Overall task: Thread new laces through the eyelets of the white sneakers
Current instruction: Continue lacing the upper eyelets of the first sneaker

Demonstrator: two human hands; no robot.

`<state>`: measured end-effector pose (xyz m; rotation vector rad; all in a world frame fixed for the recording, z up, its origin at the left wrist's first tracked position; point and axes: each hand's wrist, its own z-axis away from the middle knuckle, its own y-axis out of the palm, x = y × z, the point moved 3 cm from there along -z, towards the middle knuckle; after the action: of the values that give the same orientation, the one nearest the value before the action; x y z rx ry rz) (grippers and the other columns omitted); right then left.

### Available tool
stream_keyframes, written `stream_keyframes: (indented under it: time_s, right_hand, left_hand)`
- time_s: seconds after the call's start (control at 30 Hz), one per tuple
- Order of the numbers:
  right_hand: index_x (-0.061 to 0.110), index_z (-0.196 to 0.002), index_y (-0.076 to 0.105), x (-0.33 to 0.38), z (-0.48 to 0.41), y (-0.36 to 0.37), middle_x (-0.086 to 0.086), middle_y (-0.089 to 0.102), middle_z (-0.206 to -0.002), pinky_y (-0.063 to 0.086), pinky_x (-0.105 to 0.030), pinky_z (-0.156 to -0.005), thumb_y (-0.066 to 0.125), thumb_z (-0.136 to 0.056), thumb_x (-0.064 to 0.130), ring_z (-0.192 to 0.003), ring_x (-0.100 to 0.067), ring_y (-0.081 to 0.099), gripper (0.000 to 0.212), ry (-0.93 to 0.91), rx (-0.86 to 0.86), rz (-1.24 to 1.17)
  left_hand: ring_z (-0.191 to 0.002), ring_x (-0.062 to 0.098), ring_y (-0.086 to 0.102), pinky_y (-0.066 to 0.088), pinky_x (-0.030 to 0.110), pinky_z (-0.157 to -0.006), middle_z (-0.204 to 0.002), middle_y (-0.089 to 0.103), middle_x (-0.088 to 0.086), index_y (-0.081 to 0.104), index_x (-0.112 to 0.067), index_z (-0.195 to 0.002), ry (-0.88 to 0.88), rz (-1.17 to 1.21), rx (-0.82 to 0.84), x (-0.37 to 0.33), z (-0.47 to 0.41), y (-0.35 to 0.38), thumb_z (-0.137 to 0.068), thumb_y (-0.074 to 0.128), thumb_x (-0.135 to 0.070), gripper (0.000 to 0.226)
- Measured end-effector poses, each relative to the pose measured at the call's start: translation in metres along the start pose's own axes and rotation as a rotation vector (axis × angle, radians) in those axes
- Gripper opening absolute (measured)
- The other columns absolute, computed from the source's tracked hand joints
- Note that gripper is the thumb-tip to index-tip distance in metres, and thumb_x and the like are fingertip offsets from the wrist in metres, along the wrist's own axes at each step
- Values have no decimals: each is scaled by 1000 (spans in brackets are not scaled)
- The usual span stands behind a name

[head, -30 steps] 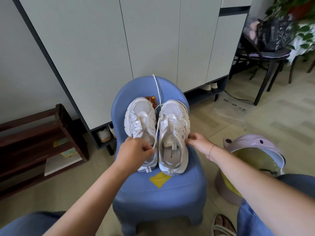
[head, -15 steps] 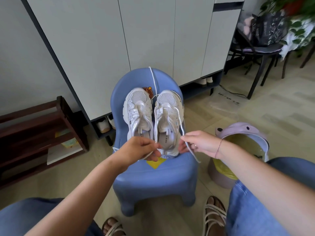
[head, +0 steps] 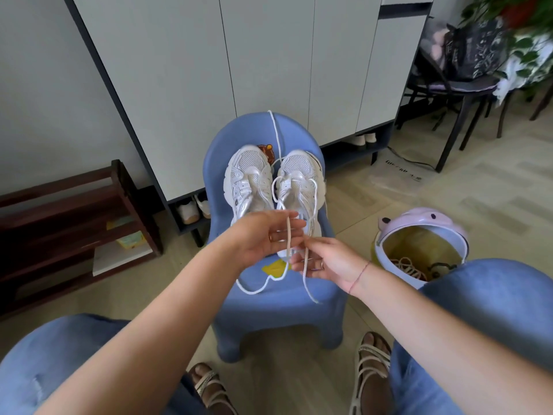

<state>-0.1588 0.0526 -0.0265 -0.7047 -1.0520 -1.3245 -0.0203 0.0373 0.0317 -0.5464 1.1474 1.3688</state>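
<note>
Two white sneakers stand side by side, toes away from me, on a small blue chair (head: 278, 307): the left sneaker (head: 248, 178) and the right sneaker (head: 300, 178). A white lace (head: 311, 205) runs from the right sneaker's eyelets down to both hands, and its two ends hang over the seat. My left hand (head: 263, 241) is held palm up in front of the heels with straight fingers, and one strand lies across them. My right hand (head: 329, 262) pinches the other strand at its fingertips. A second white lace (head: 274, 130) hangs over the chair back.
A lilac-lidded bin (head: 422, 226) with old laces inside stands right of the chair. A dark wooden rack (head: 74, 223) is at the left, grey cabinet doors (head: 269, 55) behind, a black chair (head: 457, 88) at the back right. My knees and sandalled feet (head: 371, 363) flank the chair.
Both hands have drawn back from the sneakers toward me and come together. The lace has been pulled out longer. My left hand's fingers have opened from a pinch.
</note>
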Motion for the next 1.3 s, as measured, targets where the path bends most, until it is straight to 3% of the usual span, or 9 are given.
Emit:
stream_keyframes:
  time_s: [0.13,0.27,0.37,0.57,0.7,0.8,0.93,1.1,1.3]
  right_hand:
    - [4,-109,61,1,-5,-4,-11,68,-89,51,-36,-84,51,-96,28,-81,-22,66,29,8,7,-81]
    - [10,-105,59,9,-14,-8,-8,66,-93,50,-28,-69,46,-98,32,-84,-17,64,26,15,-54,-165]
    - [16,-88,59,19,-23,-17,-3,64,-82,48,-20,-52,47,-98,29,-70,-12,60,20,-4,-170,55]
    - [9,-73,58,58,-46,-45,-5,55,-68,39,-20,-51,52,-94,20,-56,-14,49,25,-117,-344,365]
    - [8,-85,65,86,-81,-58,-5,65,-80,53,-34,-72,58,-91,24,-76,-21,62,19,-279,-423,540]
    - [14,-96,61,96,-107,-62,-2,64,-98,50,-38,-88,66,-85,31,-93,-21,61,21,-336,-470,598]
    - [17,-91,61,94,-131,-65,-1,65,-94,51,-35,-84,73,-80,29,-90,-18,61,21,-368,-503,571]
    - [17,-91,62,82,-143,-70,1,64,-90,46,-23,-73,75,-79,30,-83,-13,59,22,-375,-481,509]
    - [16,-83,66,86,-146,-70,6,59,-74,44,-21,-63,75,-78,21,-70,-10,54,11,-425,-492,535]
  left_hand:
    - [-92,23,68,58,30,-79,-105,69,13,59,-4,-110,67,19,144,-30,5,4,-99,44,-17,23]
    - [-86,20,67,55,29,-78,-108,71,13,63,-2,-110,90,-390,-135,-32,-11,-16,-96,55,-25,28]
    - [-78,21,59,51,29,-74,-97,68,15,66,3,-104,70,-613,-321,-22,-26,-38,-94,57,-25,31]
    - [-79,19,59,53,41,-85,-93,69,10,68,-14,-93,312,-734,-412,-42,-53,-40,-92,59,-22,12]
    - [-88,13,57,41,24,-76,-99,64,0,65,-12,-115,452,-996,-417,-55,-83,-22,-89,66,-26,29]
    - [-91,18,58,48,30,-80,-100,64,3,64,-10,-112,470,-1133,-449,-54,-110,-13,-87,68,-31,32]
    - [-79,19,55,50,33,-75,-87,61,1,62,-14,-87,477,-1174,-535,-53,-134,-7,-86,68,-32,20]
    - [-78,21,57,40,26,-63,-83,61,0,57,-15,-80,470,-1130,-618,-45,-145,-9,-84,68,-28,17]
    - [-75,27,60,45,28,-60,-80,65,8,60,-6,-83,473,-1154,-676,-43,-148,-9,-79,62,-16,10]
